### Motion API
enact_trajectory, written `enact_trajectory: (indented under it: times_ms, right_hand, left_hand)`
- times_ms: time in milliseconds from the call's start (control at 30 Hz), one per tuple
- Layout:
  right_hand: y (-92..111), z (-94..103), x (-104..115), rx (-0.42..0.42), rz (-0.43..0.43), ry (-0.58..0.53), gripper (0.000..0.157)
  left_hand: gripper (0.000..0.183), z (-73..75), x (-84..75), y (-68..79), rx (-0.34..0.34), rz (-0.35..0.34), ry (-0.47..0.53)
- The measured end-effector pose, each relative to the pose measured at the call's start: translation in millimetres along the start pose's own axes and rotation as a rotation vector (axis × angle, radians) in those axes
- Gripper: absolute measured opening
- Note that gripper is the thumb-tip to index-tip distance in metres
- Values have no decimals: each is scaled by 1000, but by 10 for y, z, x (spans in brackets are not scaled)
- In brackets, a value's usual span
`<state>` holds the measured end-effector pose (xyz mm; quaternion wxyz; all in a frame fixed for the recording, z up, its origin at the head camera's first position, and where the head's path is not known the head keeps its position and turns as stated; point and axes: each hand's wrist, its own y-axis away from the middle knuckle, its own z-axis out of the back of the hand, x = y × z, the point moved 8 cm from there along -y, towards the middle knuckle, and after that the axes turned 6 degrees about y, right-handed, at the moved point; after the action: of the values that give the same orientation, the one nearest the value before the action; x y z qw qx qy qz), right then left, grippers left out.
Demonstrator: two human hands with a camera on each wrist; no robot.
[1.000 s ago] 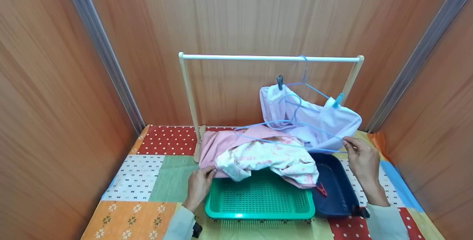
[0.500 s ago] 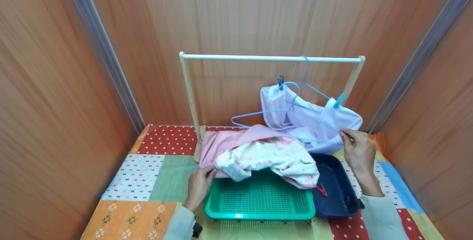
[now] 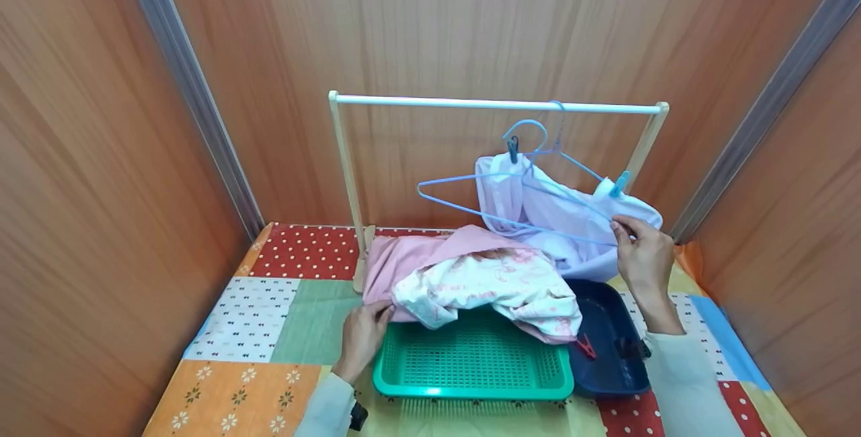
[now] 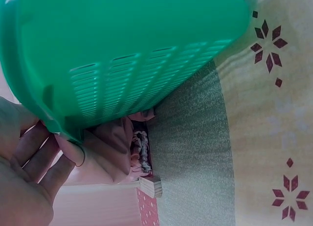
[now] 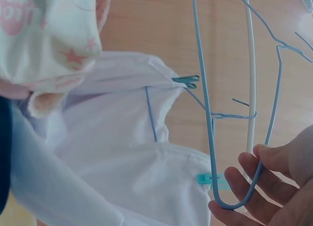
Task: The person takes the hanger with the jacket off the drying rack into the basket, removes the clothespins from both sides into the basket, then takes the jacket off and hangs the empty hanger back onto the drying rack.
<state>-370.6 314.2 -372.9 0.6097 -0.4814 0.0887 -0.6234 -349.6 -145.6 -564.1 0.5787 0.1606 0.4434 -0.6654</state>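
Observation:
My right hand [image 3: 644, 255] pinches one end of a blue wire clothes hanger [image 3: 464, 208], held up in front of the rack with its hook near the rail. In the right wrist view, thumb and fingers close round the bent end of the hanger [image 5: 201, 64]. My left hand [image 3: 362, 341] grips the back left rim of the green basket [image 3: 471, 394], close to the corner of a pink cloth [image 3: 403, 259]. Fingers [image 4: 71, 150] curl under that rim in the left wrist view. A white printed cloth [image 3: 481, 282] lies crumpled over the pink one, across the basket's back.
A white clothes rack [image 3: 430, 102] stands behind. From it hangs a white garment [image 3: 635, 212] on another hanger, clipped by a dark peg [image 3: 513, 150] and a light-blue peg [image 3: 620, 184]. A navy tray [image 3: 605, 302] with a red peg [image 3: 586, 346] sits right of the basket.
My right hand has raised the hanger up and slightly left, from over the cloths to near the rail. The left hand and the cloths have stayed put.

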Motion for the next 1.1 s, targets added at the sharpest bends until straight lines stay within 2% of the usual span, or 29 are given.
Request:
enact_trajectory:
  times_ms: [500, 1100]
  right_hand:
    - [-291, -257, 266, -3, -29, -34, 14]
    - [-529, -722, 455, 141, -92, -10, 20]
  left_hand:
    - [17, 16, 21, 14, 6, 23, 2]
    - [15, 3, 4, -9, -9, 2, 9]
